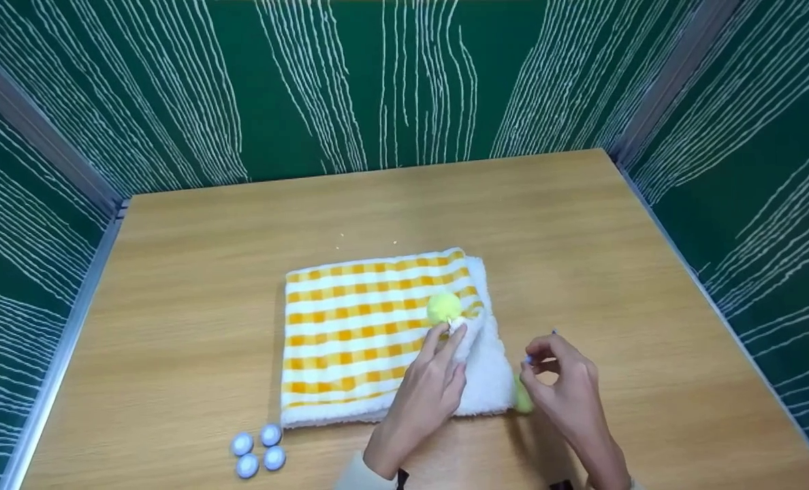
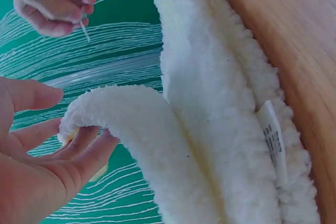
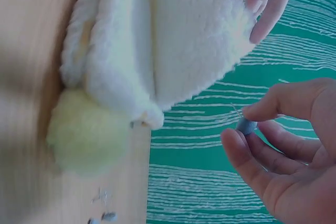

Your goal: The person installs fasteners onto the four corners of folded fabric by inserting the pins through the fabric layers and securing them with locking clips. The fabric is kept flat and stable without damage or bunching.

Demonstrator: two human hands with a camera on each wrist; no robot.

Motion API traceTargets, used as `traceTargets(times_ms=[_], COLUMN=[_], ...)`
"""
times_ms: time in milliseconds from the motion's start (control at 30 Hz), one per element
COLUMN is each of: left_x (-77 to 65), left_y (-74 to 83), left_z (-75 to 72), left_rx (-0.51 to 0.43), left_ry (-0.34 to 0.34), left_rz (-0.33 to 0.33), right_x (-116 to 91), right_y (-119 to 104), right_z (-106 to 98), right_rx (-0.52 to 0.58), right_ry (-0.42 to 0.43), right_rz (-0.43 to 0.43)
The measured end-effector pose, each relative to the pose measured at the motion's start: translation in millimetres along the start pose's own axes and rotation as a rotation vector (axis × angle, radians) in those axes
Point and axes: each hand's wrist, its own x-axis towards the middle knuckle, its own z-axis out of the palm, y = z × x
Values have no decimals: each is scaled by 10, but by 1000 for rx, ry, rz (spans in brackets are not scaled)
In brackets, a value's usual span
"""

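A folded blanket (image 1: 377, 333), yellow-and-white checked on one face and white fleece on the other, lies on the table. My left hand (image 1: 426, 384) holds a lifted flap of it by the edge, beside a yellow pom-pom (image 1: 443, 307). In the left wrist view, the fingers of the left hand (image 2: 58, 156) lie under the white flap (image 2: 131, 108). To the right of the blanket, my right hand (image 1: 568, 381) pinches a small pin with a rounded grey-blue head (image 3: 245, 125) between thumb and fingers, its thin needle sticking out. A second pom-pom (image 3: 89, 132) hangs at the blanket's near right corner.
Several white round pieces (image 1: 247, 465) sit on the table at the blanket's near left. Small metal-looking bits (image 3: 107, 216) lie on the wood by the pom-pom. A white label (image 2: 273, 142) shows on the fleece. Green patterned walls (image 1: 404, 82) border the table.
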Motion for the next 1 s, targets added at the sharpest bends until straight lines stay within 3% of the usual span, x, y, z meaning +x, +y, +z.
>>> traceTargets(times_ms=[267,567,1000], left_x=[-22,-8,-1], left_y=[-7,-8,-30], left_z=[13,-7,-41], left_rx=[-11,9,-15], left_ry=[-18,-20,-45], left_rz=[-9,5,-34], right_x=[51,99,111], right_y=[-85,-149,-246], right_z=[162,305,334], right_rx=[37,87,109], right_ry=[-12,-14,-19], right_rz=[-12,-93,-53])
